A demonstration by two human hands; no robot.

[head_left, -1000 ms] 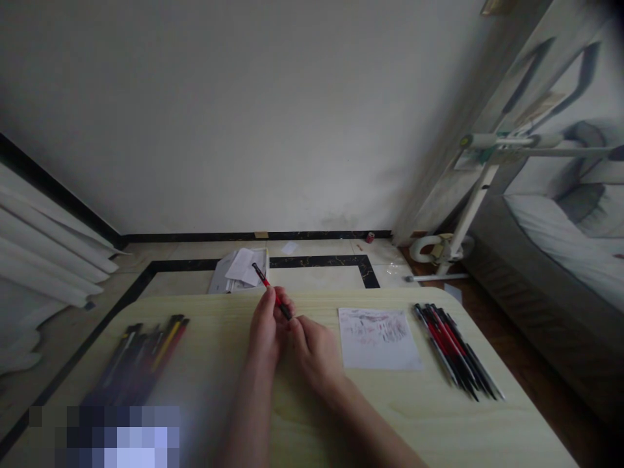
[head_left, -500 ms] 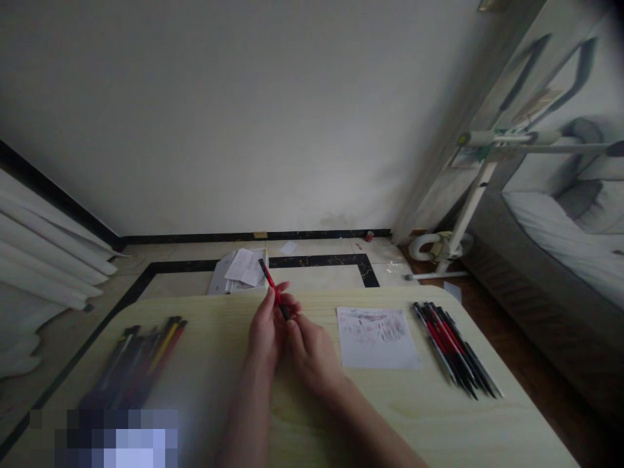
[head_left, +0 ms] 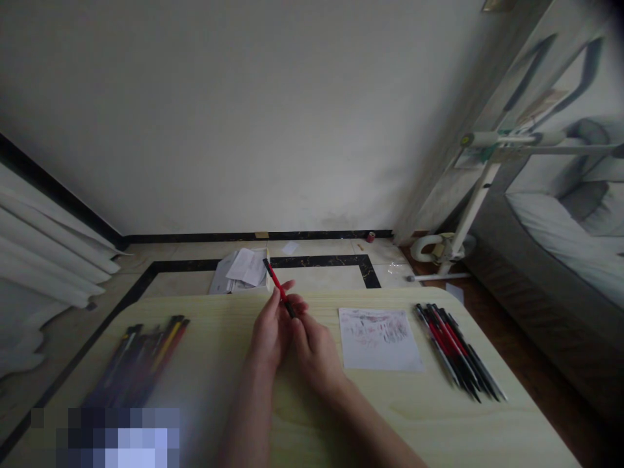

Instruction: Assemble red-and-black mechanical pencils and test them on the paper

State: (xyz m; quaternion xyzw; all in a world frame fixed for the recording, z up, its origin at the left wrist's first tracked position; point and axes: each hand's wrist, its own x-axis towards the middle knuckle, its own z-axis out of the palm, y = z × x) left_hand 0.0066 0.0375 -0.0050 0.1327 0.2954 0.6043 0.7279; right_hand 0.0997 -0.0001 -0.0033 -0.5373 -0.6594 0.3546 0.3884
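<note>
A red pen with black ends [head_left: 277, 280] is held tilted above the table, its upper end pointing away from me and to the left. My left hand [head_left: 270, 330] is closed around the pen's middle, thumb along its side. My right hand [head_left: 319, 351] closes on its lower black end, and its fingers hide the tip. To the right of my hands lies a white paper [head_left: 380, 351] covered with dark and reddish scribbles. A bundle of black, red and silver pens [head_left: 455, 351] rests beyond it, at the table's right side.
On the left of the light wooden table [head_left: 205, 344] lies another group of pens [head_left: 146, 351], partly blurred. Papers [head_left: 246, 266] sit on a box on the floor past the far edge. White exercise equipment [head_left: 472, 208] and a sofa [head_left: 546, 273] stand to the right, a curtain [head_left: 43, 240] to the left.
The whole view has shifted slightly. Both hands still hold the red pen, which appears a little further right; its grip looks nearly the same.
</note>
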